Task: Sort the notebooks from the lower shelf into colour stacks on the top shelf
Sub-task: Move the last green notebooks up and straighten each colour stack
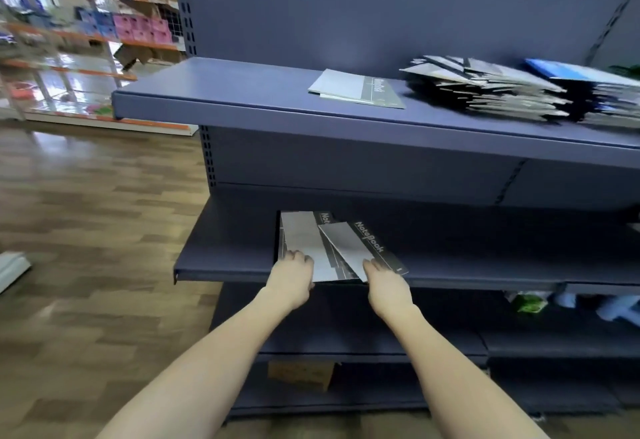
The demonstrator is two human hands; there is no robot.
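A loose pile of grey-and-black notebooks (311, 248) lies on the lower shelf (225, 258). My left hand (292, 274) grips the pile's front left corner. My right hand (386, 281) grips the front edge of the top notebook (360, 244), which lies askew with "NoteBook" on its black spine. On the top shelf (242, 99) a thin grey stack (353, 86) lies in the middle. To its right sits a tall fanned stack of black-and-grey notebooks (485, 88), and a stack topped by a blue cover (571, 73) stands at the far right.
The dark blue shelving unit has a back panel (381, 5) and further shelves below holding a cardboard box (301, 374) and green and white packets (530, 301). Wooden floor (86, 230) spreads to the left. Orange racks with pink boxes (142, 28) stand far left.
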